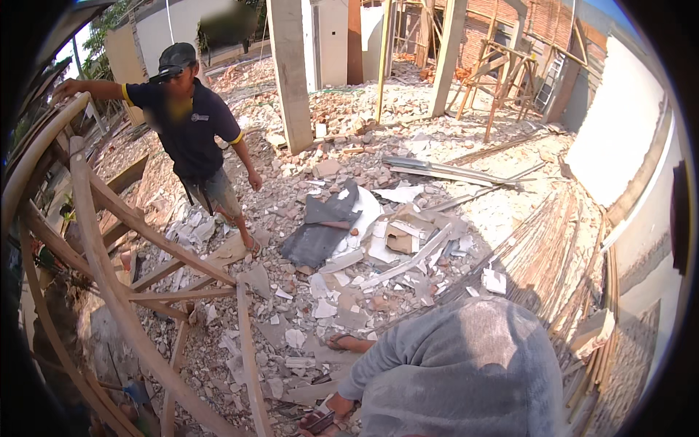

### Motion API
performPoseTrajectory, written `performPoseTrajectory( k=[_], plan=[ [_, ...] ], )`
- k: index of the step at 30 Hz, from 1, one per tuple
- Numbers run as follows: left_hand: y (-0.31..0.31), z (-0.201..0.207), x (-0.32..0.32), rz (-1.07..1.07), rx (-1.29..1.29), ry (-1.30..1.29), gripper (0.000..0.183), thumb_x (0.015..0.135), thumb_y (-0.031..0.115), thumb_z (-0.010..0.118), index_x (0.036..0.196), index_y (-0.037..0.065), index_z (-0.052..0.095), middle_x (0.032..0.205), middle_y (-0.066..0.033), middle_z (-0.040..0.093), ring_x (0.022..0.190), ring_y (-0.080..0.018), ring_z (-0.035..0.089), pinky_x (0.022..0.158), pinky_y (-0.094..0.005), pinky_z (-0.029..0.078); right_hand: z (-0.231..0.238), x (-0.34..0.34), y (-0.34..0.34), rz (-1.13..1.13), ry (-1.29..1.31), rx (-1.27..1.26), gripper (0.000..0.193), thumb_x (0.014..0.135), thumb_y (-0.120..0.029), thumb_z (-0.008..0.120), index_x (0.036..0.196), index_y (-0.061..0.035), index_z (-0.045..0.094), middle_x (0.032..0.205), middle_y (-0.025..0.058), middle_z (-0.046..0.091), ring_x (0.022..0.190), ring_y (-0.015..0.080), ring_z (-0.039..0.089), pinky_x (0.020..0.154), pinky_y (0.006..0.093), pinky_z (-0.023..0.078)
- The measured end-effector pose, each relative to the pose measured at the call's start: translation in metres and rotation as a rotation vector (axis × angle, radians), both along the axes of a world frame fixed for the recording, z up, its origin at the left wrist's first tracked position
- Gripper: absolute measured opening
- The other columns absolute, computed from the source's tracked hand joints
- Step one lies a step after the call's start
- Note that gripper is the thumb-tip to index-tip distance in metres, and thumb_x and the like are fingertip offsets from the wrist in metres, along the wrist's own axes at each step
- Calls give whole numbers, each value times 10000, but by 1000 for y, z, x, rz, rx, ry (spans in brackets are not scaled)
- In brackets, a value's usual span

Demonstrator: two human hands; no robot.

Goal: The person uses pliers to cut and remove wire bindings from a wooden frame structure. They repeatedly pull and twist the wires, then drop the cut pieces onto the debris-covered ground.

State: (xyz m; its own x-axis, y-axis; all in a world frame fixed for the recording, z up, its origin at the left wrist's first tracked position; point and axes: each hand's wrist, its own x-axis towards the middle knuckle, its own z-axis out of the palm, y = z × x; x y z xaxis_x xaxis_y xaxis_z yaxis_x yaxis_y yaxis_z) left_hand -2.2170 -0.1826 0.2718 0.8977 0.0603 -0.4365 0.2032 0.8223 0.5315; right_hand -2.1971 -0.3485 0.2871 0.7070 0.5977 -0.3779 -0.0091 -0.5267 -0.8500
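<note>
Neither of my hands shows in the head view. Close in front, a person in a grey long-sleeved top bends low, back toward me. That co-worker's hand reaches down at the lower edge, around a dark, narrow object I cannot make out. Their sandalled foot rests on the rubble. At the left stands another person in a dark shirt and cap, one arm stretched out to a curved wooden beam.
A wooden frame of joined beams fills the left side. Dark sheeting and broken white pieces lie mid-ground. Long thin rods spread at the right beside a white wall. Concrete columns and wooden scaffolding stand behind.
</note>
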Motion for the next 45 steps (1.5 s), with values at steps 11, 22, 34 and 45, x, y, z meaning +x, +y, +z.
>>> performPoseTrajectory(
  k=[11,22,34,45],
  plan=[
    [-61,-14,92,-352,357,13,372,981,462,601,1076,106,652,884,-56,689,823,-217,697,745,-449,618,22,55,-49,-149,-215,-266,396,949,-371,620,791,-9,634,714,127,635,661,305,638,596,441,507],
    [17,-3,29,-83,19,89,375,997,461,569,1079,109,667,938,-82,722,842,-226,709,755,-450,620,50,28,-4,268,128,-114,384,996,-390,571,867,-39,659,658,41,584,584,193,598,524,400,491],
    [-28,46,59,404,-18,574,193,919,221,708,1063,108,649,617,44,395,526,-120,410,502,-335,414,58,10,-1,74,-708,-374,373,886,-303,693,978,57,664,764,261,676,730,416,689,758,508,533],
    [2,25,3,163,-215,181,448,907,204,737,1313,93,583,1111,-90,669,1008,-231,652,836,-436,561,44,27,-6,335,-200,-297,378,991,-363,567,1065,-20,708,797,248,699,795,438,686,728,502,507]
  ],
)
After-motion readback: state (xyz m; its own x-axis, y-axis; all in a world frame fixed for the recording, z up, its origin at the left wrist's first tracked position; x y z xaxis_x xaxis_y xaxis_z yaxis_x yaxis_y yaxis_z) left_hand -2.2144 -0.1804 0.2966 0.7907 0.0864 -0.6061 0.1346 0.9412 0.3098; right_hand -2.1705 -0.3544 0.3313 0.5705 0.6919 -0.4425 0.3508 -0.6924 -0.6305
